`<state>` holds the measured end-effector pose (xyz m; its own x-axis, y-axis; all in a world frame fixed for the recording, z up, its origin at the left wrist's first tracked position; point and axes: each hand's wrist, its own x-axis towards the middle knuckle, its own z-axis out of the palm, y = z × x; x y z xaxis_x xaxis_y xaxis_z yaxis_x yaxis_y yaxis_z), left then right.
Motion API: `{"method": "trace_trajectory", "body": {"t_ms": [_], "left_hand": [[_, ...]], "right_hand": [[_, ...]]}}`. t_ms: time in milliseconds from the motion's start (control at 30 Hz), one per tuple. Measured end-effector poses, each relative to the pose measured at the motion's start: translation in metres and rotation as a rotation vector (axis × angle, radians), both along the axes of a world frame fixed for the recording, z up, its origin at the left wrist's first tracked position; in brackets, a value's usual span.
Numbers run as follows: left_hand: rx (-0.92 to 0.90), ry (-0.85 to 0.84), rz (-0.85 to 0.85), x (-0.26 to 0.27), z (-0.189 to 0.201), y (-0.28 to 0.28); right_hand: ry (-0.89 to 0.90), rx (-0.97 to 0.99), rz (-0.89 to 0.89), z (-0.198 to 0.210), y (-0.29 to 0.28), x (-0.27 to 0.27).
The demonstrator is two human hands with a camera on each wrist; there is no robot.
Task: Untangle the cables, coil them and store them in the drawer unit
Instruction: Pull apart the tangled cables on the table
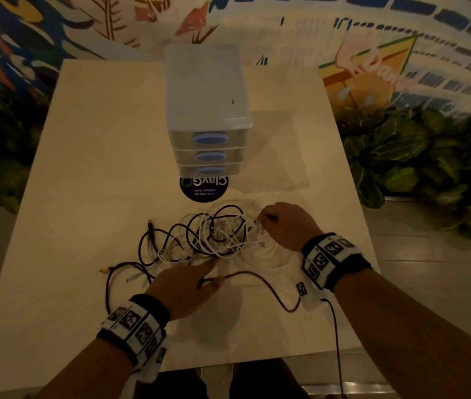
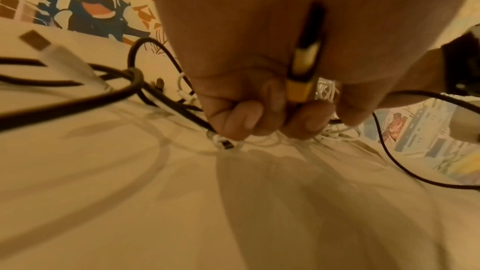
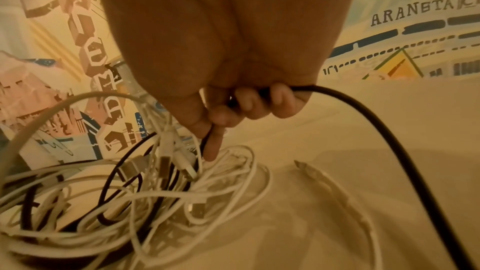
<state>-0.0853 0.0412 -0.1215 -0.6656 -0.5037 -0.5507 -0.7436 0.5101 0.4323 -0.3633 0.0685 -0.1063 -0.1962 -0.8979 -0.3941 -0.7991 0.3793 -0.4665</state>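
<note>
Pulling now could cinch the tangled heap of black and white cables (image 1: 214,234) mid-worktop: my right hand (image 1: 286,226) grips a black strand, my left hand (image 1: 182,286) apparently pinches a yellow-banded plug (image 2: 302,81).

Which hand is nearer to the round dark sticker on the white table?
The right hand. It lies just below and to the right of the round dark sticker, at the cable tangle's far edge. The left hand is nearer the person, beyond the tangle.
</note>
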Motion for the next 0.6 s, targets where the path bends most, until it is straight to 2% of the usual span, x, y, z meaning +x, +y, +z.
{"method": "trace_trajectory", "body": {"t_ms": [200, 300, 467, 600], "left_hand": [[-0.004, 0.002, -0.006, 0.005, -0.002, 0.003], [0.046, 0.125, 0.123, 0.006, -0.006, 0.001], [0.028, 0.402, 0.409, 0.009, -0.014, -0.007], [0.192, 0.468, 0.485, 0.007, -0.012, -0.01]], "right_hand": [[-0.065, 0.182, 0.065, 0.001, -0.002, -0.003], [-0.14, 0.201, 0.055, -0.001, -0.001, -0.004], [-0.218, 0.228, 0.06, -0.006, 0.0, 0.002], [-0.36, 0.2, 0.003, -0.002, 0.0, 0.011]]}}
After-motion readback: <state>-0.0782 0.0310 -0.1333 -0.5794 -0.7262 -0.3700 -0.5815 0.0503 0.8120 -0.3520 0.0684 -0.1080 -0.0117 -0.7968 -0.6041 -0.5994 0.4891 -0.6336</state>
